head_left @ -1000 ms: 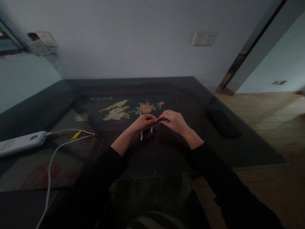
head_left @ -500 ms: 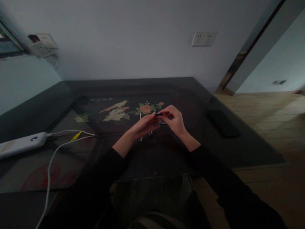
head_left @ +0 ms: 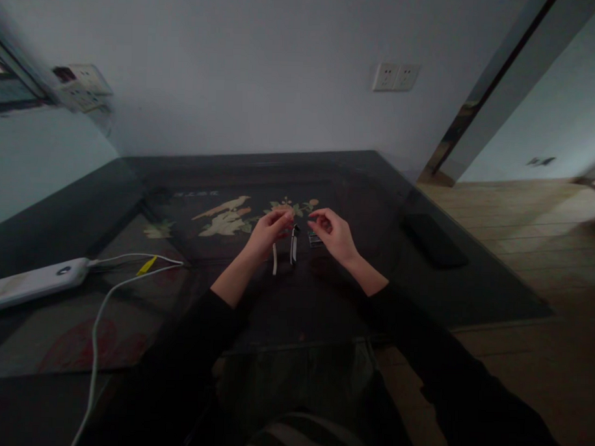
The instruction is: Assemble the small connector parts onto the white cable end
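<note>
My left hand (head_left: 269,234) is closed in a pinch above the table; whatever sits between its fingertips is too small or hidden to make out. Across a small gap, my right hand (head_left: 334,236) is half curled, its thumb and index tips a little apart and nothing visible between them. Between the hands lies a slim silver-and-black piece (head_left: 293,246), its kind unclear. A thin white strip (head_left: 275,260) shows just below my left hand. Partly covered by my right fingers is a small dark piece with silvery lines (head_left: 315,240).
The dark, glossy table (head_left: 294,307) carries a bird-and-flower picture. At left lies a white power bank (head_left: 36,283) with a white cable (head_left: 97,320) and yellow tag (head_left: 147,265). A black flat object (head_left: 434,241), phone-like, lies at right. Wall sockets (head_left: 396,77) are behind.
Both hands were together on a small dark piece; now they are apart. My left hand has drawn up and left, uncovering the silver-and-black piece. My right hand's fingers no longer show the dark piece.
</note>
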### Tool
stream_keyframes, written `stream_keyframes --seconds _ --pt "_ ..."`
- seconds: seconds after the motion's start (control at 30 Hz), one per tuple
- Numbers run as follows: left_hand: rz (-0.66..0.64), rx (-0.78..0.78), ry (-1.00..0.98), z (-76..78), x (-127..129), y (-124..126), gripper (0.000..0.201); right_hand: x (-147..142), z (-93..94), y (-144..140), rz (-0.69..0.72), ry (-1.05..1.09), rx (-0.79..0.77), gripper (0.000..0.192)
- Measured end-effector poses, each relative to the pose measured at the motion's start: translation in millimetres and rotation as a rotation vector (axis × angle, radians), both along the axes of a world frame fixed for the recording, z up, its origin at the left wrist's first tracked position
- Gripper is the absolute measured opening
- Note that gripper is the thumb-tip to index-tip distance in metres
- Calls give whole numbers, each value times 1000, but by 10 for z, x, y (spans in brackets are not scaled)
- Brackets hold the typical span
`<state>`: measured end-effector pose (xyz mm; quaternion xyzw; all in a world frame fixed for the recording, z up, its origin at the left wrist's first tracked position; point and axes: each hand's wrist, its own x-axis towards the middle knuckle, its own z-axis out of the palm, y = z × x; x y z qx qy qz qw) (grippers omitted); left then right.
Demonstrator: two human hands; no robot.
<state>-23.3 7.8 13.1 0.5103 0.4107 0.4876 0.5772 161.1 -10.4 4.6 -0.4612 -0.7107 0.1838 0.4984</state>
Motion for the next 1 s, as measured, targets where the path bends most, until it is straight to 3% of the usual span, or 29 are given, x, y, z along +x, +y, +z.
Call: stream_keyframes --seconds 0.1,0.33,0.5,0.8,1.0 --pt "118 40 38 -9 -37 37 27 -6 -26 -2 -3 -214 -34 14" --pt "126 75 93 -61 -30 59 30 -311 60 -63 -79 -619 -201 17" --pt "121 80 46 -85 -40 80 36 -621 43 -114 -158 -857 -292 44" --pt "100 122 71 -119 -46 100 45 -687 -66 -89 -206 -876 -362 43" --pt "94 99 29 -128 -47 104 43 -497 -23 -37 -151 -563 -349 37"
